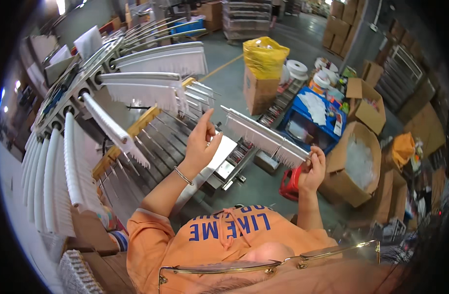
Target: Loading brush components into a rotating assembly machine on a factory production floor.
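Observation:
My right hand (314, 169) pinches the near right end of a long thin rod with a white fringed strip (266, 134) hanging from it. The rod slants up to the left across the space in front of me, its fringe pointing down. My left hand (203, 139) is raised close to the rod's far left end, index finger and thumb apart, with no visible hold on the rod. To its left, several similar white fringed strips (141, 90) stick out on rods from a metal rack (77, 98). Below my left hand lies a white flat piece (223, 149).
A wooden bar (146, 120) with metal rods crosses left of centre. Ahead stands a carton with a yellow bag (265, 56). On the right are a blue bin (303, 127), a red stool (289, 183), an open carton of clear plastic (352, 176) and further boxes (369, 105).

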{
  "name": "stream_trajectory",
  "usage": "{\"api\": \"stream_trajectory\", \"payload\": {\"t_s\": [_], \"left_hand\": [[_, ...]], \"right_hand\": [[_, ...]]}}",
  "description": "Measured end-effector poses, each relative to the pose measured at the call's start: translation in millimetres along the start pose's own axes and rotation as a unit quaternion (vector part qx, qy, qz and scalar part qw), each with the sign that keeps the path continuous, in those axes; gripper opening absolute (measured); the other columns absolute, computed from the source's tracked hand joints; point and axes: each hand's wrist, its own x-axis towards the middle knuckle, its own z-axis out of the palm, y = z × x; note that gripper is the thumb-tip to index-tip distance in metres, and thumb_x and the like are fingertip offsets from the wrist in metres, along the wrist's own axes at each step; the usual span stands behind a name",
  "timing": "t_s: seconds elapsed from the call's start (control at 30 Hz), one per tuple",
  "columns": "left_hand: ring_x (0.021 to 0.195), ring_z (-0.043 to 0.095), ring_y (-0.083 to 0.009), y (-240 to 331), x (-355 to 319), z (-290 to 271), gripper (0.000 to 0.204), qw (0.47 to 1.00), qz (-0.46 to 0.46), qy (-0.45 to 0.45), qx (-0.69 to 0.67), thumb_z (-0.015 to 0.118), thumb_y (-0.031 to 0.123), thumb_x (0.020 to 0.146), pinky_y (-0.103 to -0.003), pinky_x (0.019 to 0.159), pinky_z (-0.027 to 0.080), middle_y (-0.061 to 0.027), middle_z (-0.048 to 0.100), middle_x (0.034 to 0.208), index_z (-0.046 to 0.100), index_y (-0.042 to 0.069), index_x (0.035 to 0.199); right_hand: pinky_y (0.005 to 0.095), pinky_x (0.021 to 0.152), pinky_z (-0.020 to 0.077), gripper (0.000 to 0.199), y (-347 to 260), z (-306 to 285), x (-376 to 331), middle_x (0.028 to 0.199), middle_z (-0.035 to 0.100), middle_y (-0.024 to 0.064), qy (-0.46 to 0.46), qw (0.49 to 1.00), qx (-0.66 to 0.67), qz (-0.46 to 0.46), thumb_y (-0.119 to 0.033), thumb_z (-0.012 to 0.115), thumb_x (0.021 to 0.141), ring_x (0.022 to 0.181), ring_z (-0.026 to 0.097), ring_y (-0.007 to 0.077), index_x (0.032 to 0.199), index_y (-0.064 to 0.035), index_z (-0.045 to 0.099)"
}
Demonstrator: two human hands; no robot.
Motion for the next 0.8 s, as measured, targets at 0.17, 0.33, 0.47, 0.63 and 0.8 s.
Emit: {"api": "stream_trajectory", "payload": {"t_s": [0.17,0.33,0.47,0.63,0.8], "left_hand": [[0.056,0.048,-0.0168,26,2,39,0.023,0.988,0.138,-0.054,0.038,0.060,0.000,0.071,-0.026,0.051,0.040,-0.0067,0.050,0.067,0.057,0.001,0.094],[0.058,0.054,-0.0256,18,29,108,0.018,0.962,0.171,-0.094,0.188,0.066,0.016,0.070,-0.035,0.050,0.042,-0.0075,0.050,0.062,0.052,0.006,0.066],[0.052,0.052,-0.0256,1,60,156,0.014,0.959,0.153,-0.051,0.232,0.065,0.013,0.070,-0.034,0.048,0.041,-0.0066,0.050,0.060,0.053,0.007,0.065],[0.050,0.050,-0.0251,18,101,162,0.014,0.965,0.142,-0.034,0.216,0.063,0.009,0.069,-0.034,0.046,0.039,-0.0072,0.047,0.055,0.053,0.005,0.060],[0.051,0.051,-0.0255,22,157,170,0.019,0.969,0.092,-0.092,0.210,0.063,0.015,0.068,-0.033,0.047,0.040,-0.0085,0.049,0.055,0.052,0.004,0.057]], "right_hand": [[0.0156,0.046,0.0280,0.017,7,-6,19,0.078,0.049,-0.0016,0.001,1.000,0.016,0.018,-0.006,0.046,0.087,0.057,0.040,0.0021,0.102,-0.0009,0.052],[0.0151,0.047,0.0284,0.016,26,-2,59,0.078,0.048,-0.0014,-0.025,0.999,0.013,0.029,-0.007,0.047,0.087,0.058,0.040,0.0018,0.101,-0.0017,0.053],[0.0150,0.048,0.0289,0.017,28,-5,105,0.078,0.047,-0.0023,-0.032,0.997,0.024,0.059,-0.008,0.047,0.086,0.058,0.039,0.0018,0.100,-0.0020,0.053],[0.0155,0.050,0.0289,0.018,39,-24,160,0.077,0.046,-0.0014,-0.092,0.995,-0.023,0.040,-0.009,0.048,0.085,0.060,0.038,0.0025,0.100,-0.0006,0.054],[0.0163,0.052,0.0297,0.019,49,-18,176,0.078,0.047,0.0005,-0.147,0.986,-0.018,0.082,-0.008,0.047,0.084,0.059,0.038,0.0043,0.099,0.0015,0.054]]}}
